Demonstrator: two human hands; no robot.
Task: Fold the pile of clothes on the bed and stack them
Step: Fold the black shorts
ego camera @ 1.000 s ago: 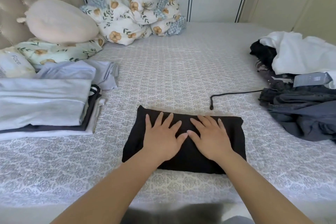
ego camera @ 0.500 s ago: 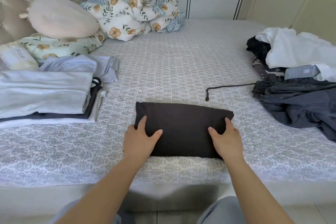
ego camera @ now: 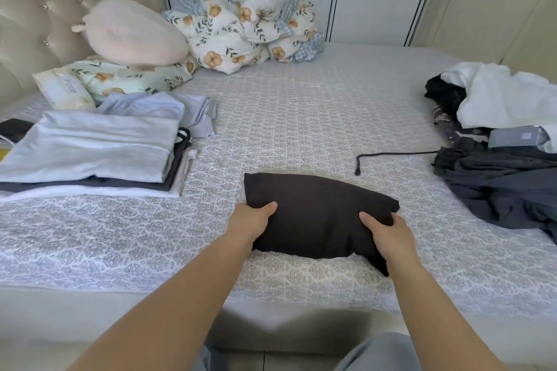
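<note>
The folded black garment [ego camera: 316,217] sits near the front edge of the bed [ego camera: 301,117], right in front of you, and you have it by both short ends. Your left hand [ego camera: 251,221] takes its left end, thumb lying on top of the cloth and the fingers tucked out of sight beneath it. Your right hand [ego camera: 384,230] has the same grip on the right end: thumb on top, fingers curled under the fabric. The right side of the garment looks raised a little, with one dark corner hanging down beside your right wrist; I cannot tell whether the left side is clear of the bed cover.

To your left, well apart from the garment, lies the stack of folded clothes [ego camera: 90,156]: a pale grey piece on top, dark and white layers under it, and a light blue folded piece [ego camera: 162,108] just behind. To your right, near the bed's edge, is the unfolded pile [ego camera: 497,166], with dark grey cloth in front and a white garment [ego camera: 506,96] on top at the back. A dark cord [ego camera: 391,155] runs from that pile out across the cover toward the middle.

Farther back, a round pink cushion [ego camera: 132,31] rests on a flowered pillow [ego camera: 126,78] against the headboard, with a bundled flowered quilt [ego camera: 241,30] beside it.
</note>
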